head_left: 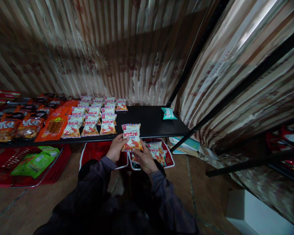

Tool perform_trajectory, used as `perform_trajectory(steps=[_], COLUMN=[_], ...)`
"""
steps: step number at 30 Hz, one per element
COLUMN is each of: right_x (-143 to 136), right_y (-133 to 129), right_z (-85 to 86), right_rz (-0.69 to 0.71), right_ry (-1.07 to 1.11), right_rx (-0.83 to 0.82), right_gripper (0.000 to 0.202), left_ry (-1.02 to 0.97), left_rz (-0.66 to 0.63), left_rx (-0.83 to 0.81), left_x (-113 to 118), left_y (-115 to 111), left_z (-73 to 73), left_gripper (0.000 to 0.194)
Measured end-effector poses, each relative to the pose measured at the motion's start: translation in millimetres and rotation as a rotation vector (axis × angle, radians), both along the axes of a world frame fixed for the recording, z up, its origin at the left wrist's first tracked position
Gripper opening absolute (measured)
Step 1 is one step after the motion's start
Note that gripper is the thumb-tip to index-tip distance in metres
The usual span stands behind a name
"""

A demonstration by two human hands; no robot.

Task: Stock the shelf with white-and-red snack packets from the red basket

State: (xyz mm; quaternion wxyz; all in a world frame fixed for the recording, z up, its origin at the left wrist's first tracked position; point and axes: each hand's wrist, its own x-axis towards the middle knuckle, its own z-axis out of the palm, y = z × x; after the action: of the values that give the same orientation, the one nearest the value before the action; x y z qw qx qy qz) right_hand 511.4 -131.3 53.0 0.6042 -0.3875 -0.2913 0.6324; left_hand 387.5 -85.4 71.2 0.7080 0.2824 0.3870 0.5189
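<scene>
Between my two hands is a white and orange snack bag (131, 135) with a striped top edge. My left hand (117, 147) grips its left side, and my right hand (145, 157) holds the lower right corner. The bag is held at the front edge of a black shelf (149, 125). To the left on that shelf, several matching snack bags (90, 124) lie in rows. Below my right hand sits a red basket (171, 160) with more such bags inside.
Another red basket (88, 151) is under the shelf. Orange packets (55, 120) and dark snack bags (30, 125) fill the shelf's left. A teal packet (169, 113) lies at its right. Green packets (39, 161) sit in a left basket. Black posts (210, 112) stand at right, near a white box (254, 209).
</scene>
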Motion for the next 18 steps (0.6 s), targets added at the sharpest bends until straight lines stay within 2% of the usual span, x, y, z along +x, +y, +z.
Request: perform_trajectory(steps=[4, 8, 12, 18], right_x=[9, 17, 19, 20], right_y=[12, 30, 45, 58], right_z=[5.0, 12.7, 18.6, 12.8], right_rz=[-0.024, -0.048, 0.016, 0.006], right_ry=[0.002, -0.018, -0.051, -0.035], right_rx=[0.004, 0.018, 0.043, 0.039], right_gripper=[0.053, 0.055, 0.056, 0.051], left_ry=[0.004, 0.020, 0.028, 0.040], left_rz=[0.011, 0.005, 0.004, 0.003], left_rx=[0.057, 0.091, 0.116, 0.109], left_x=[-1, 0, 4, 9], left_y=[4, 7, 12, 20], left_z=[2.7, 0.8, -1.2, 2.2], left_gripper=[0.042, 0.047, 0.051, 0.050])
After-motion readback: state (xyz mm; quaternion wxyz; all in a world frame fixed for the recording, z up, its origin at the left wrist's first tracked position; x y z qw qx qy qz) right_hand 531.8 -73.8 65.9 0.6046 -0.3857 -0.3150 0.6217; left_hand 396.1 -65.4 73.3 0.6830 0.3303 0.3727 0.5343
